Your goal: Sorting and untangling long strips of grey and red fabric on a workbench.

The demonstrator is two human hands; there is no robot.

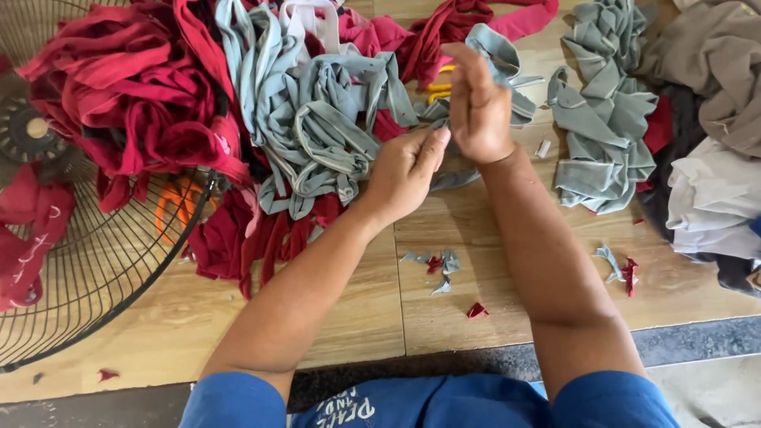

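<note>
My left hand (404, 170) and my right hand (478, 107) are raised together over the wooden floor (349, 301). Both pinch the same grey fabric strip (503, 59), which runs from between the hands up over my right fingers. A heap of grey fabric strips (317, 127) lies just left of my left hand. A tangled heap of red fabric strips (135, 87) spreads further left. Yellow scissor handles (438, 89) show behind my hands, partly hidden by them.
A wire fan guard (95, 261) lies flat at the left, partly under the red heap. Another grey strip pile (602, 119) and folded beige, white and dark cloth (713, 158) lie at the right. Small red and grey scraps (444, 265) dot the floor.
</note>
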